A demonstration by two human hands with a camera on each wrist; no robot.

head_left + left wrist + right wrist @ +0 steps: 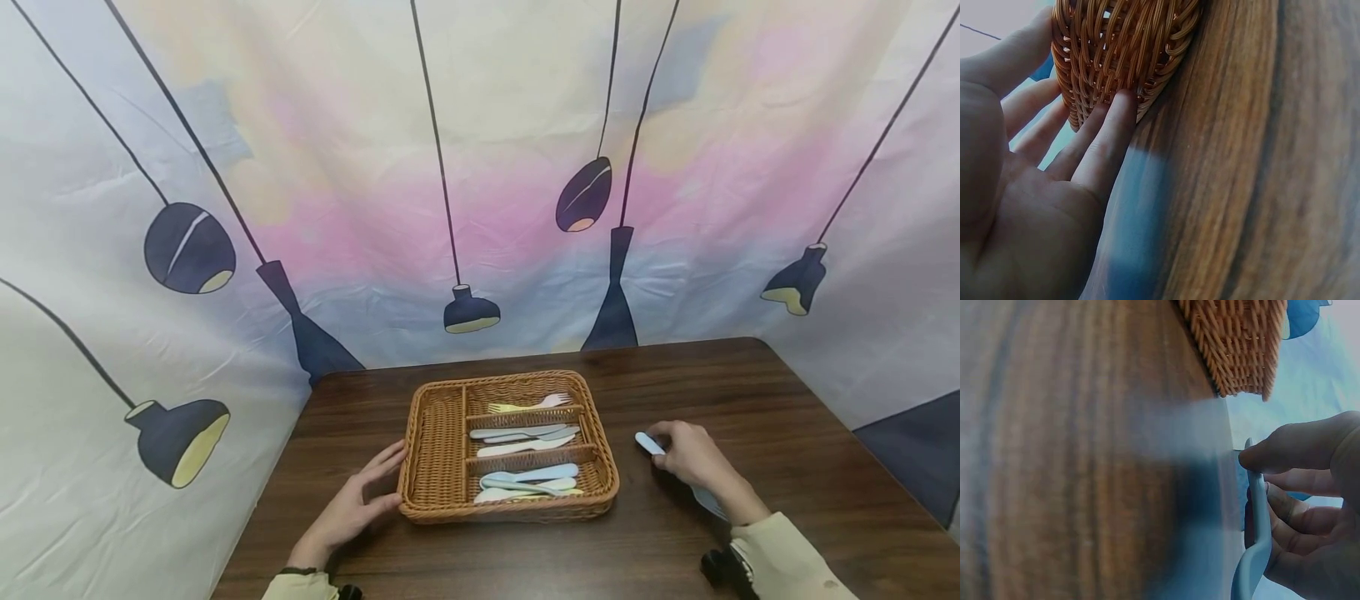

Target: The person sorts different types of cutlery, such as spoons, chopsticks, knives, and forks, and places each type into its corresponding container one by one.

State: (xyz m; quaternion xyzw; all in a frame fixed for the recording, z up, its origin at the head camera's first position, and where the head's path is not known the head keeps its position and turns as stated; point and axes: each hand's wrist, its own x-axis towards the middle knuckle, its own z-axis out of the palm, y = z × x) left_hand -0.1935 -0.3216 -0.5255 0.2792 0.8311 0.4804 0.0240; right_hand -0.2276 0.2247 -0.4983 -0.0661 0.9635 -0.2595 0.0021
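Observation:
A brown wicker cutlery basket [510, 512] with several compartments sits on the table. My left hand [358, 502] rests against its left side, fingers extended; in the left wrist view the fingertips [1124, 103] touch the woven wall. To the right of the basket, my right hand [692, 454] pinches a light blue fork [1260, 515] by its handle between thumb and fingers. The handle's end points toward the basket, and the tines show beneath the wrist in the head view. Forks [551, 402] lie in the basket's back section, knives [525, 446] in the middle, spoons [551, 472] in front.
The dark wood table [690, 383] extends around the basket on all sides. Behind it hangs a cloth backdrop [510, 208] printed with pendant lamps. A long compartment [438, 450] runs down the basket's left side.

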